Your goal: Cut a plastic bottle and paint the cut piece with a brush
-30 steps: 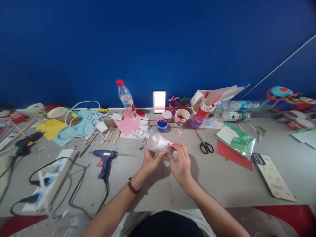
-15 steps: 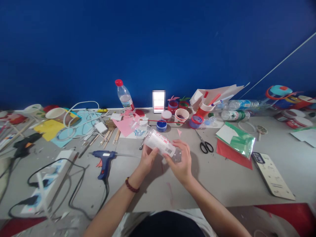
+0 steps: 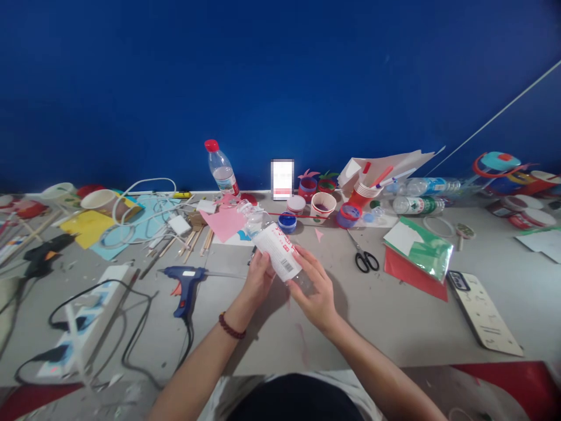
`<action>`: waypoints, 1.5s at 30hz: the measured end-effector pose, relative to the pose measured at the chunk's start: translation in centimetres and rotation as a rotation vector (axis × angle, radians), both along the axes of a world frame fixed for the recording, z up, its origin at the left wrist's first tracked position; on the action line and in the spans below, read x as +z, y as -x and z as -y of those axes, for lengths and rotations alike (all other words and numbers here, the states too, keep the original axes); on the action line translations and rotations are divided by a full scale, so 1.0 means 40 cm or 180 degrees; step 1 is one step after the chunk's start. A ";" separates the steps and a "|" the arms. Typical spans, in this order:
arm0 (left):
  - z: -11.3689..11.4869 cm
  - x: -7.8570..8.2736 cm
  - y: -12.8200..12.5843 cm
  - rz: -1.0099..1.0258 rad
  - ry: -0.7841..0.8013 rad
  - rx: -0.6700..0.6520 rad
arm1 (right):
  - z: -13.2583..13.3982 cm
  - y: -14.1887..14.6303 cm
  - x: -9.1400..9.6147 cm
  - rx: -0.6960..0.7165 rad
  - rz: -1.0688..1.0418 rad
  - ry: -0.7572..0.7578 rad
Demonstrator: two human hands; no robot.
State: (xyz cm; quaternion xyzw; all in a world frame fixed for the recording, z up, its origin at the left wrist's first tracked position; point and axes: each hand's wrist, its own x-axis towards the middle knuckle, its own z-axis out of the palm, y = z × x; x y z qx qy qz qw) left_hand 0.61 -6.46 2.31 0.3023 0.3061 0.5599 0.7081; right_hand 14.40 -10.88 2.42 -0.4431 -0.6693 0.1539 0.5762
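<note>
A clear plastic bottle [image 3: 277,248] with a white label, red print and a barcode lies tilted between my hands above the table, its neck toward the upper left. My right hand [image 3: 316,289] is wrapped round its base end, thumb below and fingers across the top. Against the lower left side of the label, my left hand [image 3: 259,279] grips with curled fingers; part of them is hidden by the bottle. Beyond the bottle's neck are a sheet of pink paper [image 3: 224,224] and a jar of blue paint [image 3: 287,222].
A blue glue gun [image 3: 186,286] and a power strip [image 3: 90,321] with cords lie at left. Black-handled scissors [image 3: 366,261], a green packet [image 3: 423,248] and a phone [image 3: 486,313] are at right. Behind stand a red-capped bottle [image 3: 222,169] and paper cups [image 3: 323,206].
The bottle has turned so its neck points further up and away, and its label has rolled slightly. My right hand has shifted a little left with its fingers further over the label.
</note>
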 end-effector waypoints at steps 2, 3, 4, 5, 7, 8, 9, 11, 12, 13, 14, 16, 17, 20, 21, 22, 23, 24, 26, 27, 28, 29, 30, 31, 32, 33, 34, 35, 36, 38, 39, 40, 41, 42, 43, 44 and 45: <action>0.000 -0.002 0.000 -0.0007 0.0048 0.0011 | -0.001 0.000 0.003 0.0009 0.0004 -0.0172; 0.000 -0.004 0.000 -0.0013 0.0085 0.0014 | -0.001 0.001 0.004 0.0028 0.0003 -0.0242; -0.001 -0.005 -0.001 -0.0022 0.0118 0.0012 | 0.000 0.001 0.005 0.0043 0.0001 -0.0291; -0.001 -0.007 -0.001 -0.0031 0.0139 0.0012 | 0.001 0.002 0.006 0.0052 -0.0003 -0.0323; -0.001 -0.012 -0.002 -0.0057 0.0148 0.0016 | 0.004 0.004 0.007 0.0039 -0.0019 -0.0316; -0.001 -0.016 -0.002 -0.0079 0.0140 0.0025 | 0.005 0.005 0.007 0.0019 -0.0036 -0.0280; -0.001 -0.019 -0.003 -0.0106 0.0119 0.0047 | 0.006 0.006 0.006 -0.0010 -0.0058 -0.0237; 0.002 -0.026 -0.004 -0.0162 0.0046 0.0105 | 0.008 0.008 0.004 -0.0069 -0.0085 -0.0159; 0.003 -0.029 -0.004 -0.0192 0.0003 0.0140 | 0.008 0.009 0.004 -0.0097 -0.0069 -0.0152; 0.005 -0.031 -0.004 -0.0226 -0.0039 0.0189 | 0.008 0.010 0.004 -0.0131 -0.0023 -0.0182; 0.007 -0.031 -0.004 -0.0265 -0.0072 0.0252 | 0.008 0.011 0.005 -0.0190 0.0047 -0.0236; 0.011 -0.025 -0.004 -0.0355 -0.0134 0.0400 | 0.007 0.012 0.009 -0.0383 0.0199 -0.0370; 0.012 -0.019 -0.004 -0.0399 -0.0179 0.0455 | 0.007 0.012 0.011 -0.0501 0.0242 -0.0414; 0.015 0.002 -0.005 -0.0494 -0.0388 0.0398 | 0.007 0.013 0.012 -0.0746 0.0218 -0.0394; 0.016 0.008 -0.006 -0.0516 -0.0446 0.0370 | 0.007 0.013 0.011 -0.0764 0.0189 -0.0372; 0.017 0.012 -0.006 -0.0534 -0.0485 0.0375 | 0.007 0.012 0.009 -0.0765 0.0160 -0.0353; 0.017 0.015 -0.007 -0.0552 -0.0503 0.0400 | 0.006 0.011 0.007 -0.0751 0.0134 -0.0343; 0.018 0.016 -0.007 -0.0565 -0.0498 0.0442 | 0.006 0.011 0.005 -0.0731 0.0104 -0.0340; 0.018 0.014 -0.008 -0.0596 -0.0432 0.0519 | 0.005 0.009 0.000 -0.0692 0.0030 -0.0349; 0.019 0.012 -0.008 -0.0618 -0.0379 0.0556 | 0.005 0.008 -0.002 -0.0675 -0.0017 -0.0356; 0.019 0.010 -0.007 -0.0640 -0.0319 0.0596 | 0.004 0.007 -0.003 -0.0660 -0.0074 -0.0367; 0.020 0.007 -0.007 -0.0659 -0.0258 0.0639 | 0.004 0.006 -0.004 -0.0646 -0.0124 -0.0375; 0.021 0.005 -0.008 -0.0677 -0.0204 0.0680 | 0.004 0.006 -0.004 -0.0640 -0.0162 -0.0379; 0.022 0.003 -0.008 -0.0688 -0.0162 0.0716 | 0.004 0.005 -0.004 -0.0637 -0.0177 -0.0376; 0.023 0.002 -0.009 -0.0688 -0.0139 0.0743 | 0.004 0.005 -0.004 -0.0640 -0.0179 -0.0372; 0.024 0.001 -0.010 -0.0683 -0.0140 0.0750 | 0.003 0.005 -0.003 -0.0653 -0.0178 -0.0372; 0.026 0.000 -0.011 -0.0682 -0.0161 0.0729 | 0.003 0.004 -0.003 -0.0671 -0.0178 -0.0374; 0.027 -0.001 -0.012 -0.0688 -0.0190 0.0679 | 0.002 0.004 -0.002 -0.0694 -0.0184 -0.0379; 0.029 -0.002 -0.012 -0.0698 -0.0215 0.0618 | 0.001 0.003 -0.002 -0.0713 -0.0199 -0.0392; 0.033 -0.003 -0.014 -0.0718 -0.0238 0.0515 | -0.001 0.000 -0.002 -0.0728 -0.0215 -0.0430; 0.035 -0.003 -0.014 -0.0727 -0.0235 0.0478 | -0.001 -0.001 -0.003 -0.0722 -0.0208 -0.0443; 0.036 -0.003 -0.014 -0.0728 -0.0230 0.0465 | -0.002 -0.003 -0.003 -0.0711 -0.0193 -0.0458; 0.038 -0.003 -0.015 -0.0725 -0.0233 0.0464 | -0.003 -0.004 -0.004 -0.0701 -0.0174 -0.0478; 0.039 -0.003 -0.015 -0.0717 -0.0242 0.0467 | -0.003 -0.005 -0.005 -0.0695 -0.0146 -0.0505; 0.040 -0.002 -0.016 -0.0704 -0.0251 0.0470 | -0.004 -0.006 -0.005 -0.0696 -0.0113 -0.0541; 0.040 -0.002 -0.016 -0.0685 -0.0255 0.0474 | -0.004 -0.006 -0.005 -0.0701 -0.0072 -0.0586; 0.041 -0.003 -0.017 -0.0659 -0.0251 0.0482 | -0.004 -0.007 -0.005 -0.0707 -0.0030 -0.0638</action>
